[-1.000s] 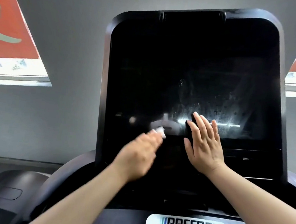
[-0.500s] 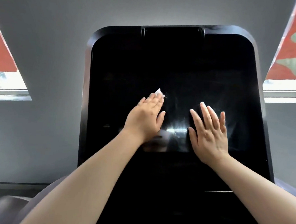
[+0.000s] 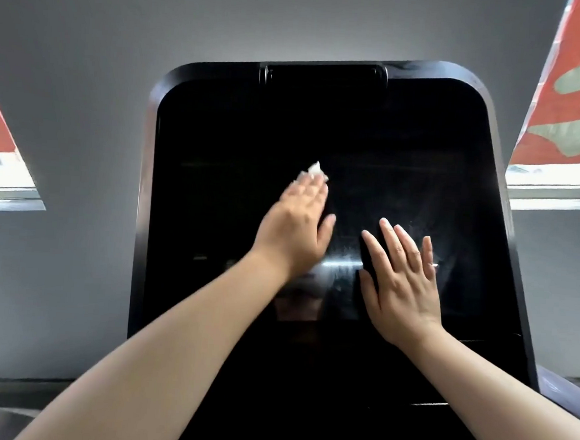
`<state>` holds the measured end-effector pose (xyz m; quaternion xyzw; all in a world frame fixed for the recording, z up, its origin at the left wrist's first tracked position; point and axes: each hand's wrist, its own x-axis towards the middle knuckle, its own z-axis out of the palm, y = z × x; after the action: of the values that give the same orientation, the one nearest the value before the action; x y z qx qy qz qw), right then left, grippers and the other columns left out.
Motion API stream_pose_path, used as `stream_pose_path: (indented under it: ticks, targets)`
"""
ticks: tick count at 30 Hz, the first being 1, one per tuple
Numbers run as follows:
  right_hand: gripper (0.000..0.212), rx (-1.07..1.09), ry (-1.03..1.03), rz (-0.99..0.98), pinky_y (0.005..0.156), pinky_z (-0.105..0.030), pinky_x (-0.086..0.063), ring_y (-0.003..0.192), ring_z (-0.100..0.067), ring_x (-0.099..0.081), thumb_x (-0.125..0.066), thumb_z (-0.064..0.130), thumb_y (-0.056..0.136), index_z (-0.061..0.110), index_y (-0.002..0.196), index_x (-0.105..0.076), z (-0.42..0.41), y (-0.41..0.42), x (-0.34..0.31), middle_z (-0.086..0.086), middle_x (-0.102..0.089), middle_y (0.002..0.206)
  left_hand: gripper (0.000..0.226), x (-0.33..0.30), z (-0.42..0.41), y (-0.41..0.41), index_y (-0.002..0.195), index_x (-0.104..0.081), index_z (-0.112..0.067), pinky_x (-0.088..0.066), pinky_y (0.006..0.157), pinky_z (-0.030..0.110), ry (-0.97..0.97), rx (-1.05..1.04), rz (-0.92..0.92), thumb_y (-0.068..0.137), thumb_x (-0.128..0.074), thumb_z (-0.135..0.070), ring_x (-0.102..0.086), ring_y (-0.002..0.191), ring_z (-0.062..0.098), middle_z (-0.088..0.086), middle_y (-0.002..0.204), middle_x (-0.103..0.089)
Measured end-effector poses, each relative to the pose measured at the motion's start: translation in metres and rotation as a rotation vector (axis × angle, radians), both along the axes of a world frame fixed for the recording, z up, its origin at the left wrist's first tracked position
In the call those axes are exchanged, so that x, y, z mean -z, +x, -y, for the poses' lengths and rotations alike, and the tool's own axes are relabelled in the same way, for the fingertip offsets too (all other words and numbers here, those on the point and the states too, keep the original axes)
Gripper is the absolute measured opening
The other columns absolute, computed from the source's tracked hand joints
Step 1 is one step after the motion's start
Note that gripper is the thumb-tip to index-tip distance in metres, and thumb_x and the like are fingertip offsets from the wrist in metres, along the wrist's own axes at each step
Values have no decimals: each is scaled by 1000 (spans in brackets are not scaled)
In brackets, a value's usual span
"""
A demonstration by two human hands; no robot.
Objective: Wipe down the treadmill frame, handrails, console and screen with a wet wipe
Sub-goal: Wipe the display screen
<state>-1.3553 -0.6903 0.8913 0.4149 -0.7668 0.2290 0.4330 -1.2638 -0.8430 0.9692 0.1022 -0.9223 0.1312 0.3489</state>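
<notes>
Our left hand [image 3: 298, 227] presses the white wet wipe [image 3: 314, 171] flat-fingered against the dark screen [image 3: 236, 188], mid-height and left of centre. Our right hand [image 3: 403, 279] lies flat, fingers spread, just beside. Bare glass surrounds both up to the console bezel [image 3: 146, 175].

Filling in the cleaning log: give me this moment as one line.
step: wiping screen | left hand: presses wipe flat on glass | right hand: flat on glass, no wipe | smears: near right hand
</notes>
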Motion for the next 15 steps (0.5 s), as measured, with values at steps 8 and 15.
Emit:
stream_pose_path:
  ticks: [8,15]
  targets:
    - [52,11,18,4,114,-46,-10,135,-27,-30,-37,35,90,14,137,-39,2,0,1,-16,-41,145,55,-3,16,16,128,-54,4,-42,101,39,-224,140,142,89,-34,-30,-54,122,30,19,133,-53]
    - [53,9,24,8,115,-45,-8,135,-27,-30,-37,36,89,15,137,-38,1,-1,1,-16,-41,145,63,23,-16,13,131,-47,10,-25,113,40,-59,63,65,89,-31,-33,-41,131,39,26,139,-43]
